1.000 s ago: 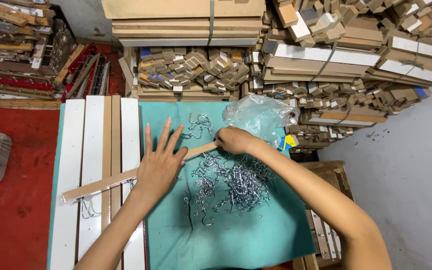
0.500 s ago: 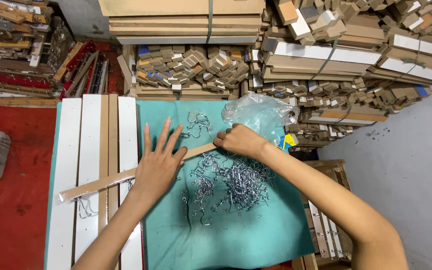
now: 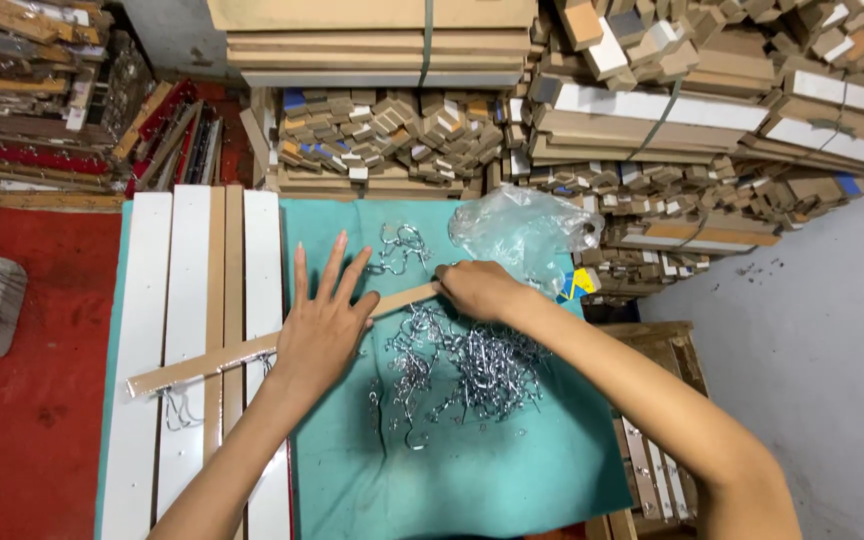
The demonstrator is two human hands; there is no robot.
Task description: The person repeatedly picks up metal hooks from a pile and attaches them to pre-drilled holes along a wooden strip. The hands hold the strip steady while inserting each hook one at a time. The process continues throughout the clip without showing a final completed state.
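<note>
The left hand point(image 3: 322, 325) lies flat with fingers spread, pressing down on a long wooden slat point(image 3: 252, 350) that runs slantwise across the bench point(image 3: 472, 480) from its left edge toward the far middle. The right hand point(image 3: 477, 290) is closed around the slat's far end. Just beside it, on the teal cloth, lies a heap of metal hooks point(image 3: 472, 365). A clear plastic bag point(image 3: 522, 230) sits at the far right corner, white boards point(image 3: 187, 300) along the left.

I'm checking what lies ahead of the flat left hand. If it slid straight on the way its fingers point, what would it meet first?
The left hand points up the teal cloth. Bare cloth comes first, then probably the stacked wooden blocks past the table's far edge; the small clump of metal hooks lies just right of that line.
</note>
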